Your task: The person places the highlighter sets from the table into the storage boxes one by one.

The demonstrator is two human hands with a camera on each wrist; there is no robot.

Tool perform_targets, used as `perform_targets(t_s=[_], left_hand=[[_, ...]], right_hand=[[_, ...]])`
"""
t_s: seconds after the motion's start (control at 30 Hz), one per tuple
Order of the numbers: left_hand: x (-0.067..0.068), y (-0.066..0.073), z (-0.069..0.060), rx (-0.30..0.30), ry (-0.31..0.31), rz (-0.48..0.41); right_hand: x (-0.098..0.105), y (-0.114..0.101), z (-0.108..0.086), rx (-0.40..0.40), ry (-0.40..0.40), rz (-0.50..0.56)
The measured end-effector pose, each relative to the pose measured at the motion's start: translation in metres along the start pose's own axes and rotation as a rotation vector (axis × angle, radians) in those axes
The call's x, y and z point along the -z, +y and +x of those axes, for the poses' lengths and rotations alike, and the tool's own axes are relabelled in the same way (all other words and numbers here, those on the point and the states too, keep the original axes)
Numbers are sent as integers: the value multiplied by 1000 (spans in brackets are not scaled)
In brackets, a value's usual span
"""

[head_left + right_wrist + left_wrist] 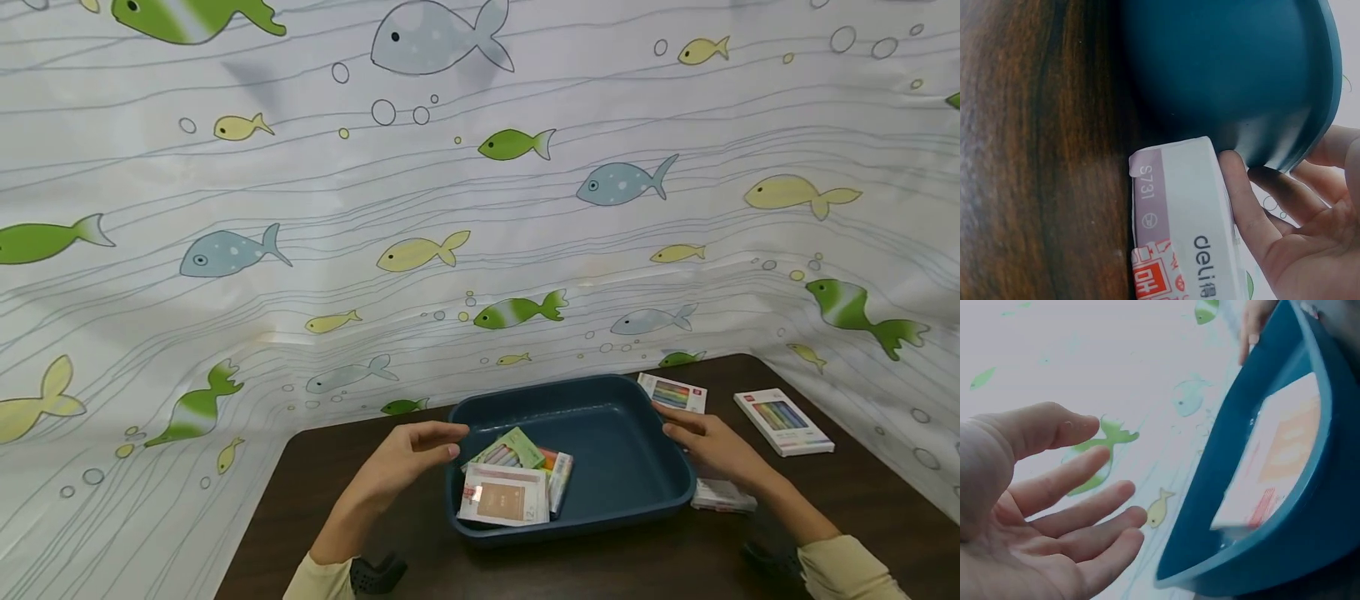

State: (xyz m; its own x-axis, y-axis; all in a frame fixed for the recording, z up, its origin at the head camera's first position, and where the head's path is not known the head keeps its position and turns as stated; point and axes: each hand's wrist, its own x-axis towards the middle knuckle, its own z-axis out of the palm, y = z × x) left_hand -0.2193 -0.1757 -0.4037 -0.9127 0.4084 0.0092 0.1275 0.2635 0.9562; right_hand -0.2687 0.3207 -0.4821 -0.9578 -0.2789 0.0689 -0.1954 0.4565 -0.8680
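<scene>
Two hands [408, 458] [712, 442] flank one tray [615, 454] — three packs [502, 498] inside.

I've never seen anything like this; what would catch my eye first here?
Probably the white backdrop printed with green, yellow and blue fish, filling most of the head view. Next, perhaps, the dark blue tray on the brown table, with packs overlapping at its left end. A left hand is poised by that end, a right hand by the other.
</scene>
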Motion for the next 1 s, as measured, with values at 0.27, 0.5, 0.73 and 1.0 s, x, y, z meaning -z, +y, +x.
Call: perform_targets(t_s=[0.27, 0.5, 0.73, 1.0], left_hand=[[3, -6, 0, 6, 91, 42], [1, -25, 7, 7, 263, 64], [0, -66, 24, -59, 327, -85], [-4, -106, 36, -16, 203, -380]], right_hand=[[1, -1, -1, 9, 5, -14], [1, 2, -1, 10, 0, -11], [1, 2, 1, 8, -2, -13], [2, 3, -1, 22, -9, -9]])
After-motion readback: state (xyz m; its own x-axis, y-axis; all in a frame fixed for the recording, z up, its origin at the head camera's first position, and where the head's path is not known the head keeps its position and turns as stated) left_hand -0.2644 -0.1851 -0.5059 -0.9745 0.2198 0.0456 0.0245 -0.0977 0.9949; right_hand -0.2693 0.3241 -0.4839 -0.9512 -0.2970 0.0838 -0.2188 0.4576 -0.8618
